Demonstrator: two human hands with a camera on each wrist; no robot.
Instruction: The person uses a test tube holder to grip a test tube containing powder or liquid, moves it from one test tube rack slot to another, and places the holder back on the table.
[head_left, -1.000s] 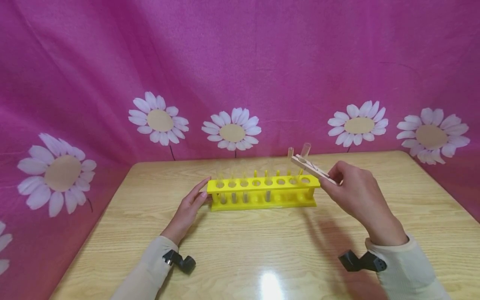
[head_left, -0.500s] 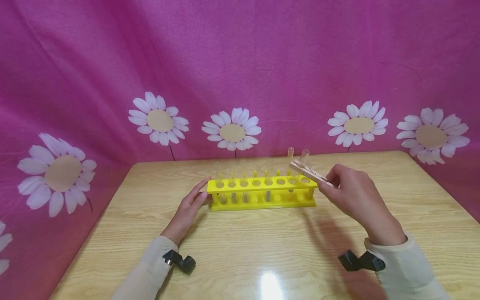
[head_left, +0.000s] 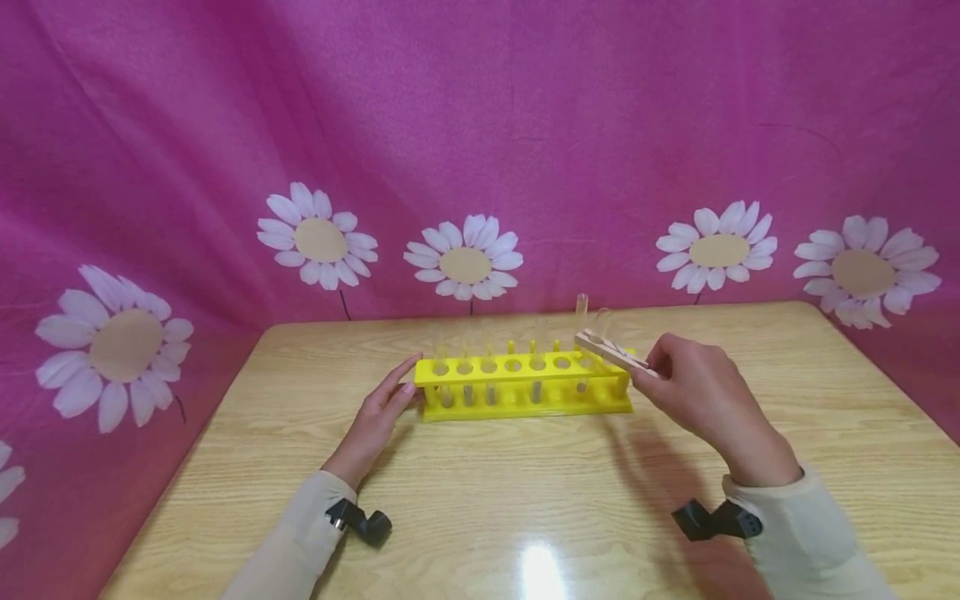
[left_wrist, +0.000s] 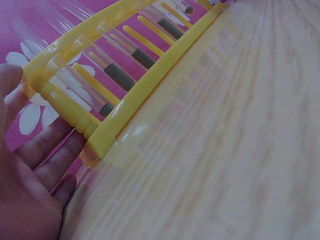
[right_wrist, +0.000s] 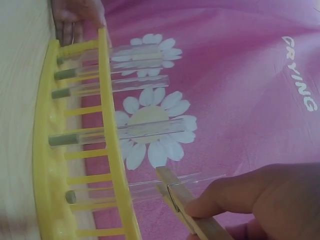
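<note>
Moved down & slightly left vs. 1 s ago: wooden clip [head_left: 617,353] plus clear tube [head_left: 602,322] it held.

Head cam: R hand [head_left: 708,404] pinched clip's rear end b/w thumb & fingers. Tube was ahead & left of that hand; its bottom now showed under the top of yellow rack [head_left: 525,377], hidden 1 s ago. Rack & L hand [head_left: 375,412] hadn't shifted.

L wrist cam: L hand relaxed, grasping nothing, fingers touching rack's near end. Other tubes [left_wrist: 119,77], dark stuff at bottom, stood in rack just beyond the fingers.

R wrist cam: clip stuck out past R thumb; tube passed thru rack's top, bottom near base; couldn't tell if touching.
</note>
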